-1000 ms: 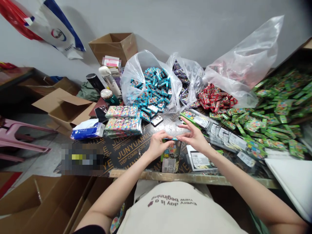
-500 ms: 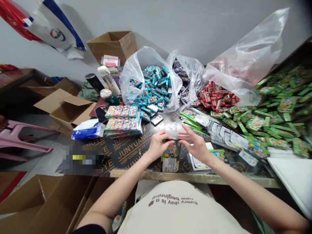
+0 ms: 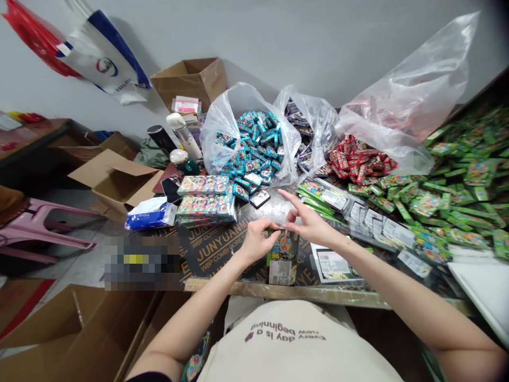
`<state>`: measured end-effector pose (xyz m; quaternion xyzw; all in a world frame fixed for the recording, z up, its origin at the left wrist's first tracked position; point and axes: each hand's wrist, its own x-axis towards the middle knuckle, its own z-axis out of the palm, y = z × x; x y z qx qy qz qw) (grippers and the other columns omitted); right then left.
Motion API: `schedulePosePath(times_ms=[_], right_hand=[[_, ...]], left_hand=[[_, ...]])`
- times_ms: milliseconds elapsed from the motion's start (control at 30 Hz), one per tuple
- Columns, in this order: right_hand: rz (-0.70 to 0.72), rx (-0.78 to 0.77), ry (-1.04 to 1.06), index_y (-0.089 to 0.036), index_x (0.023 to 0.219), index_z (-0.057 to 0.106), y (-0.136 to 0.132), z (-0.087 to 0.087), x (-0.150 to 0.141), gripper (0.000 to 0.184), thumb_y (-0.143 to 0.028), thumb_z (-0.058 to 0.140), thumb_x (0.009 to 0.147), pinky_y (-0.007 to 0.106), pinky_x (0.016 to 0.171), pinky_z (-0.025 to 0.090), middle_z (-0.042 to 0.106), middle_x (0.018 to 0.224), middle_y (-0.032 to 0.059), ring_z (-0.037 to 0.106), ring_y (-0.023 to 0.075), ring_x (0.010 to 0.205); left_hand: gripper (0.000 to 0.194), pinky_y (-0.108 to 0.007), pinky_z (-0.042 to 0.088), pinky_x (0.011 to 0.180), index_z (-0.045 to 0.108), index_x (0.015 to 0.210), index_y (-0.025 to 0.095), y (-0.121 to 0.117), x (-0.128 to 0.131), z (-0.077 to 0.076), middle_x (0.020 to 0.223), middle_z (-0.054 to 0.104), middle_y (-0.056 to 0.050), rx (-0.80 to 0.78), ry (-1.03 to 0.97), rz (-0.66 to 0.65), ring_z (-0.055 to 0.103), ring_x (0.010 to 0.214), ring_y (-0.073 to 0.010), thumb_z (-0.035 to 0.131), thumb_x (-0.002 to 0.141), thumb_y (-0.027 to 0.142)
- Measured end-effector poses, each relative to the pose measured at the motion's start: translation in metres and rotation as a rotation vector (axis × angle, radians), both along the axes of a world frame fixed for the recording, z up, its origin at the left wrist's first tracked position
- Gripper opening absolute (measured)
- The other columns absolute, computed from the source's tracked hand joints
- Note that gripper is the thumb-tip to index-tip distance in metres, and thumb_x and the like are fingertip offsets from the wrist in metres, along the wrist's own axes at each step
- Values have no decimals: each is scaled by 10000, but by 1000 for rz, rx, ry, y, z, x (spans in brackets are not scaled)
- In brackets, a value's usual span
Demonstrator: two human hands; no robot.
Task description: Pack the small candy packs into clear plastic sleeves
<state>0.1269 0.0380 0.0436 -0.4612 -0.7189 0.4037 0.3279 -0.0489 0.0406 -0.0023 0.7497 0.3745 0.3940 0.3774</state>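
A flat printed packet (image 3: 282, 270), black and green with a pale label panel, hangs or lies upright below my hands at the table's near edge. My left hand (image 3: 257, 240) pinches at its top edge with thumb and fingers. From the other side my right hand (image 3: 308, 218) pinches at the same edge, thumb against a fingertip, with the index finger stretched out. A small bluish bit shows between the fingertips; I cannot make out what it is. Right of them lies a white-labelled packet (image 3: 336, 263). Ahead is a single small box (image 3: 260, 198) with a white face.
Plastic bags hold blue boxes (image 3: 260, 143), purple boxes (image 3: 298, 119) and red boxes (image 3: 350, 159). Green boxes (image 3: 429, 201) spread over the right. Stacked wrapped packs (image 3: 204, 207), a blue-and-white tissue pack (image 3: 149, 213) and bottles (image 3: 185, 138) stand left. Open cartons (image 3: 119, 185) sit further left.
My right hand has gone from spread fingers to a pinch at the packet's top edge. My left hand keeps its pinch. The view has shifted slightly.
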Motion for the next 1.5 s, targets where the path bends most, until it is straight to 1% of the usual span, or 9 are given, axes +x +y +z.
schedulePosePath(times_ms=[367,567,633,767,867,1067,1233,1333,1500], right_hand=[[-107,99,-86,-279,1337,299,1,-10,-5,709,-122,576,703,266,695,405,547,657,-58,519,106,609],[-359,-465,416,-243,1301,265,-5,-48,0,659,-310,563,716,253,548,443,545,717,-29,553,129,591],[-436,-429,403,-238,1254,332,-8,-60,21,517,-366,489,778,287,617,461,569,777,2,580,148,682],[-503,-6,-144,-211,1027,550,-20,-83,90,393,-401,625,692,357,792,405,559,956,61,522,214,917],[-382,23,-592,-192,903,611,-31,-98,131,314,-338,685,635,361,770,370,552,894,71,492,241,896],[-320,20,-780,-186,747,593,-44,-120,147,188,-281,691,618,316,685,313,558,812,55,479,234,836],[-351,59,-712,-178,661,513,-49,-115,148,119,-244,575,738,316,708,323,580,700,8,516,178,736],[-458,263,-563,-189,718,497,-54,-99,141,81,-198,502,798,349,755,353,625,779,26,547,179,775],[-372,740,-443,-211,753,533,-73,-81,113,142,-81,484,785,367,792,402,664,955,48,567,188,904]], left_hand=[[167,-287,473,669,579,628,156,-4,11,-7,706,651,-39,-42,-40,161,606,680,-161,685,663,281],[350,-269,504,673,590,959,137,-26,13,-32,862,673,-54,-421,-260,98,632,748,-162,691,664,297],[268,-277,510,667,608,930,123,-33,-1,-25,858,683,-57,-445,-201,70,634,727,-165,619,739,310],[284,-320,491,783,604,1049,211,-21,-53,19,966,669,-12,27,80,315,623,848,-193,583,770,253],[404,-421,311,1020,513,1200,264,12,-89,36,1252,530,-18,386,349,451,470,1163,-237,506,802,196],[424,-540,142,1041,443,1268,197,69,-110,0,1308,469,-112,360,881,379,356,1254,-283,399,850,253],[591,-554,80,1043,367,1316,143,52,-77,-3,1426,256,-160,343,722,389,208,1318,-313,484,808,421],[487,-455,218,1047,486,1227,180,23,-28,-6,1352,411,-112,141,378,248,347,1257,-257,499,805,423],[448,-364,462,813,605,1058,131,-20,54,-31,1012,656,-121,-721,-207,-15,610,911,-218,473,802,475]])
